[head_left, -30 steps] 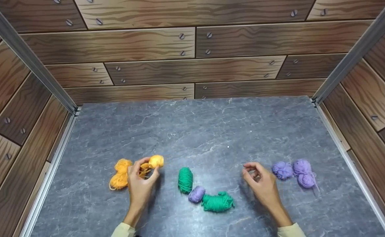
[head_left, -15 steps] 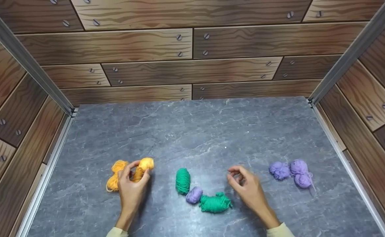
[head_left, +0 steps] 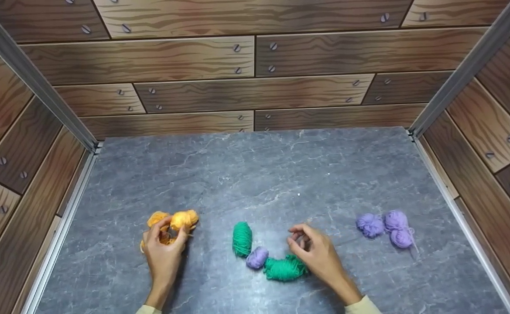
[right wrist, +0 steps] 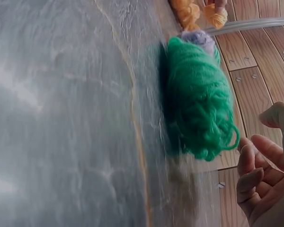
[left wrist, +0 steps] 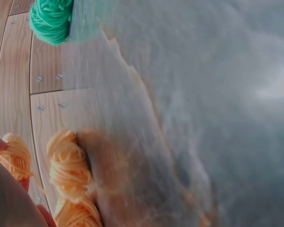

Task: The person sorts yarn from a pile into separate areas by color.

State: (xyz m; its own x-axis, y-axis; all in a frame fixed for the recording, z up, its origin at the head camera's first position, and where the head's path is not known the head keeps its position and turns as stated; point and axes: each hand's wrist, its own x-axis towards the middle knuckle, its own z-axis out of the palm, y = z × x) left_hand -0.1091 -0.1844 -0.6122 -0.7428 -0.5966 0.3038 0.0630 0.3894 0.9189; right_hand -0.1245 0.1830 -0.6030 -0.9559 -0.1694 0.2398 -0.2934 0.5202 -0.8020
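My left hand (head_left: 161, 250) pinches a small orange yarn ball (head_left: 181, 221) between thumb and fingers. Behind and beside that hand lies more orange yarn (head_left: 156, 217), partly covered by the fingers; the left wrist view shows it as two orange bundles (left wrist: 68, 163) on the table. Fingers loosely bent and holding nothing, my right hand (head_left: 320, 255) hovers at the right end of a green yarn bundle (head_left: 283, 269). A small purple yarn ball (head_left: 257, 257) sits between this bundle and a second green one (head_left: 242, 239), which also shows in the left wrist view.
Over on the right lie a purple yarn ball (head_left: 371, 226) and a purple pair (head_left: 397, 222) with a loose strand. They rest on a grey marbled table (head_left: 255, 170). Wood-patterned walls (head_left: 167, 61) and metal rails (head_left: 468, 65) bound it at the back and sides.
My left hand has carried the orange yarn ball leftward, close to the other orange yarn. My right hand has moved left, away from the purple yarn and toward the green bundle.
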